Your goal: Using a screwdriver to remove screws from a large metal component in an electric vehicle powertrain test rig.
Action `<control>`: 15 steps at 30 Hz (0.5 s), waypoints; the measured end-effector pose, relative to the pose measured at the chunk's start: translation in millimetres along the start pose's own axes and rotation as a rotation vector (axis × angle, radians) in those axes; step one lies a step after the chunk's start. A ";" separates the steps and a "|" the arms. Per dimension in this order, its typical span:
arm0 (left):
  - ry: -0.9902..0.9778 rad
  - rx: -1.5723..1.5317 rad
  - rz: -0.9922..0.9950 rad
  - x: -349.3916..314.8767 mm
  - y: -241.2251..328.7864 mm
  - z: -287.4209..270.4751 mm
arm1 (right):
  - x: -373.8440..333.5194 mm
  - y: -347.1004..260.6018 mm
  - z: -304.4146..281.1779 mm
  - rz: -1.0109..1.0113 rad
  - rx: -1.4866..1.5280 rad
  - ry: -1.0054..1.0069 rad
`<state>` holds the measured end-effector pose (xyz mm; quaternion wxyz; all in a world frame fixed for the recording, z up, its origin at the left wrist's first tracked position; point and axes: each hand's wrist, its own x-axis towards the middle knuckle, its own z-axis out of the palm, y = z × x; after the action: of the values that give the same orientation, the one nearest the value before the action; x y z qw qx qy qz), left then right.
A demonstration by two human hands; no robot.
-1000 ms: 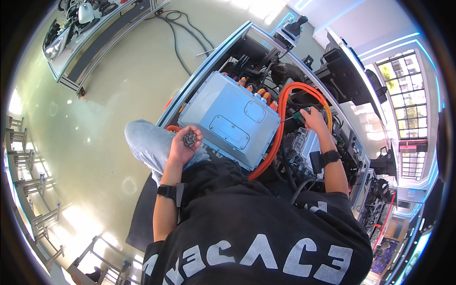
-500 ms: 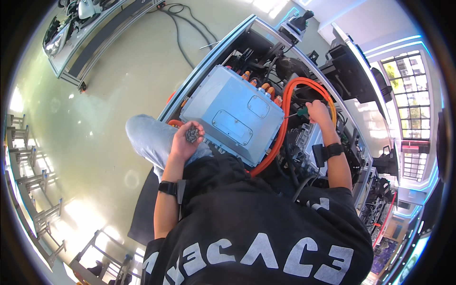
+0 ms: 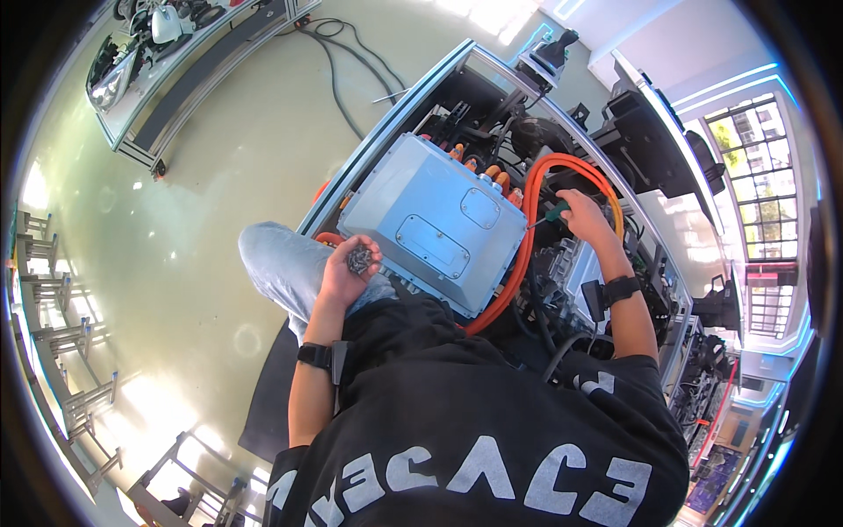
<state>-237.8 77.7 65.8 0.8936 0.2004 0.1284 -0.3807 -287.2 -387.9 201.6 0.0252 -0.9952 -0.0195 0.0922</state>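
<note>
A pile of small dark grey bolts (image 3: 358, 258) rests in the cupped palm of my left hand (image 3: 344, 272), its fingers curled round them. That hand is over my knee, beside the near left corner of a blue-grey metal box (image 3: 430, 211). In my right hand (image 3: 587, 215) is a screwdriver (image 3: 557, 212) with a green handle, its thin shaft pointing left toward the box's right edge. The tip meets or passes near thick orange cables (image 3: 527, 224), and I cannot tell what it touches. Small plates with screws are set in the box's lid.
An aluminium frame (image 3: 386, 112) surrounds the box and other machinery. A silver metal unit (image 3: 575, 268) sits below my right hand. Black cables (image 3: 338, 75) lie on the floor beyond. Another wheeled bench (image 3: 202, 83) stands far left, and a monitor (image 3: 628, 132) at the right.
The whole view has shifted slightly, with the box and frame lower in the picture. Both hands keep their holds and stay in nearly the same places relative to the box.
</note>
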 end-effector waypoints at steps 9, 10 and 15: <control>-0.008 -0.024 0.020 -0.7 -1.4 0.6 | 6.5 5.2 10.8 0.608 0.006 -0.023; -0.010 -0.019 0.015 0.8 -1.3 0.3 | 1.3 10.2 10.7 0.467 0.086 0.036; 0.002 -0.026 0.004 -0.4 -1.5 -2.0 | -5.4 13.3 12.9 0.124 0.171 0.140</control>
<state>-239.4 77.9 63.7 0.8968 0.1892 0.1337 -0.3769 -294.3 -400.8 189.3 0.1054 -0.9928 0.0517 0.0254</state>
